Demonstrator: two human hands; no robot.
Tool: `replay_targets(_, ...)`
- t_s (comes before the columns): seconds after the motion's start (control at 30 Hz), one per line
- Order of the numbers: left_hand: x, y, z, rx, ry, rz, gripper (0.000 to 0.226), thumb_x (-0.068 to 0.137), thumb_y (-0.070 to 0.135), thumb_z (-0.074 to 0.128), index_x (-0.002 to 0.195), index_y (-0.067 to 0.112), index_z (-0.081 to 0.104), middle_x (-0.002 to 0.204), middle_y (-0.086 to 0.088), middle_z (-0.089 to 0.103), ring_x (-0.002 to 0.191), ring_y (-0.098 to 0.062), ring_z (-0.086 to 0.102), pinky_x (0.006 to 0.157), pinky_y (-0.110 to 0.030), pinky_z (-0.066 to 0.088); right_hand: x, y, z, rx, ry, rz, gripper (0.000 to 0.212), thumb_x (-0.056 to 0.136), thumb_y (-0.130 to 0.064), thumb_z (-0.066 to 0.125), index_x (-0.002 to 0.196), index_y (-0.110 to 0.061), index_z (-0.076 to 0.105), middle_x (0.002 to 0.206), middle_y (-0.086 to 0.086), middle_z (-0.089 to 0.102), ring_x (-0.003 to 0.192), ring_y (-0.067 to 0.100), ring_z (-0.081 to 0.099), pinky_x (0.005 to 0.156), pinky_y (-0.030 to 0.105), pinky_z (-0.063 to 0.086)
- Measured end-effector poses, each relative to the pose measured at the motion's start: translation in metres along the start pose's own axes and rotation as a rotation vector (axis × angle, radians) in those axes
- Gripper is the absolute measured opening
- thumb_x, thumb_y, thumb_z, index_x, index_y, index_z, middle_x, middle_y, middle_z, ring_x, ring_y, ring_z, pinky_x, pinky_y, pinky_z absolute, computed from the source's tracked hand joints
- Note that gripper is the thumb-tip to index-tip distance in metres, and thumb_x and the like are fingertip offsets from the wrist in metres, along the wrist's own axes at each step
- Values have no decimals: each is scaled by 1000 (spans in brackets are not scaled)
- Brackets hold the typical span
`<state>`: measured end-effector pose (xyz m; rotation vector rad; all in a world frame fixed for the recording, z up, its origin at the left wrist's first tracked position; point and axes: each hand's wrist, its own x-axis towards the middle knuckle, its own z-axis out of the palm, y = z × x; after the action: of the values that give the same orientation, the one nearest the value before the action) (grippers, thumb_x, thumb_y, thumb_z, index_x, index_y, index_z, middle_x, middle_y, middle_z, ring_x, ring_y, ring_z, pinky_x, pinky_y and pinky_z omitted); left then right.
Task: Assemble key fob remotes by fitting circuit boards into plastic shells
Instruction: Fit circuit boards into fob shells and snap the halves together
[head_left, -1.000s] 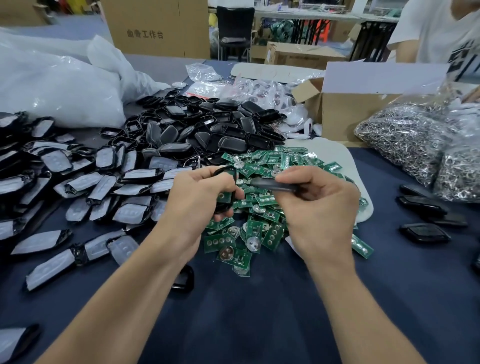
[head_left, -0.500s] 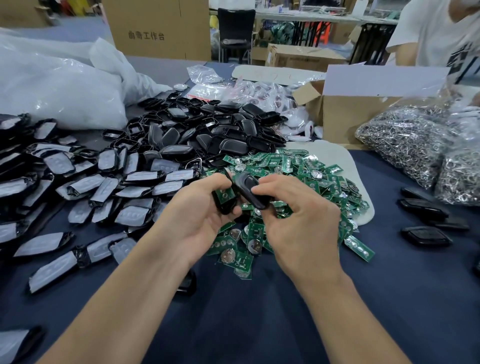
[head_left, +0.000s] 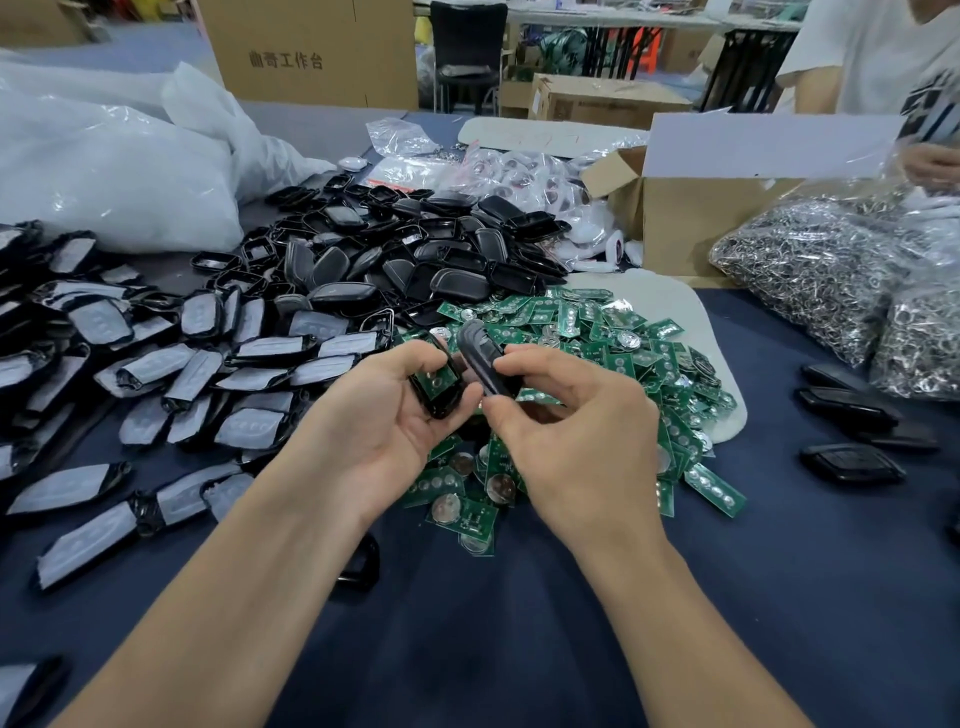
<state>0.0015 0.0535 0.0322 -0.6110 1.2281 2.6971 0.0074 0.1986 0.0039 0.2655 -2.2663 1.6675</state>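
Observation:
My left hand (head_left: 379, 421) grips a black shell half (head_left: 441, 400) with a green circuit board (head_left: 437, 383) lying inside it. My right hand (head_left: 576, 436) pinches a second black shell half (head_left: 480, 358), tilted edge-up right beside the first. Both hands hover over a heap of green circuit boards (head_left: 597, 332). A pile of black shells (head_left: 415, 249) lies behind it. Film-covered shell fronts (head_left: 156, 358) spread over the left of the table.
Finished black fobs (head_left: 852, 462) lie at the right on the dark blue cloth. Bags of metal rings (head_left: 831, 275) and an open cardboard box (head_left: 691, 223) stand at the back right. White plastic bags (head_left: 104, 171) fill the back left. Another person (head_left: 883, 57) works at the far right.
Both hands drew back toward me from over the board heap. The right hand turned its shell half up on edge next to the left hand's shell, which now shows a board inside.

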Motion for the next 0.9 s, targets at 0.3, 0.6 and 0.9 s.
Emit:
replay_targets(0.3, -6, -4, 4, 16, -26, 14, 16, 100, -1, 48, 112, -4, 57, 93, -17, 71, 73, -22, 69, 44, -17, 53, 6, 3, -6, 62, -52, 30, 34, 75, -2, 81, 93, -32, 80, 88, -19, 78, 88, 2, 75, 79, 33, 64)
replay_targets(0.6, -1, -7, -7, 317, -41, 202, 22, 73, -6, 49, 89, 7, 56, 75, -7, 69, 56, -16, 61, 48, -23, 51, 19, 9, -17, 493, 60, 368, 29, 91, 11, 63, 76, -11, 76, 65, 6, 72, 55, 18, 67, 55, 27, 57)
replay_targets(0.9, 1, -16, -9, 965, -33, 473, 13, 69, 37, 82, 81, 31, 79, 53, 3, 54, 50, -17, 38, 46, -25, 29, 19, 7, -23, 251, -151, 308, 27, 81, 8, 59, 84, -11, 78, 59, 7, 68, 45, 16, 55, 46, 24, 46)
